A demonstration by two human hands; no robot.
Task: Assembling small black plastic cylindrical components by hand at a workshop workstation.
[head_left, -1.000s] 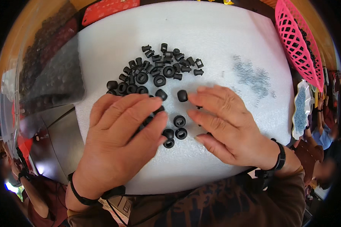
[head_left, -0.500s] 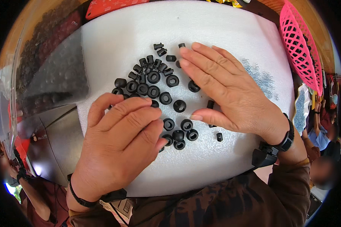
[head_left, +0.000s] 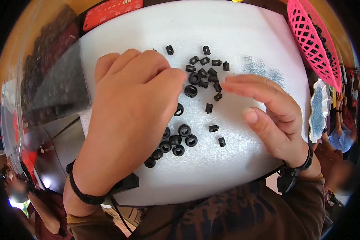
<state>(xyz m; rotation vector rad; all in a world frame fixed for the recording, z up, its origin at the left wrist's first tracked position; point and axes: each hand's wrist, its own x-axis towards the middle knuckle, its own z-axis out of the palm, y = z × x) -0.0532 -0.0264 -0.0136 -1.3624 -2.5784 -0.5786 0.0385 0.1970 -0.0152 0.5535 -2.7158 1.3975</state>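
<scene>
Since half a second ago our left hand [head_left: 128, 120] has slid up over the black rubber rings [head_left: 176, 144], fingers curled, grip hidden. Our right hand [head_left: 272, 116] lies flat and empty, fencing small black pegs [head_left: 206, 70] on the white foam sheet [head_left: 236, 32].

The left hand [head_left: 130, 116] is raised, back up, fingers curled together. The right hand [head_left: 268, 114] is flat, fingers straight, pointing toward it.

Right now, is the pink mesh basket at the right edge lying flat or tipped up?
Tipped up. The pink mesh basket shows its lattice face slanting along the white foam sheet edge; whether it holds anything, cannot tell.
</scene>
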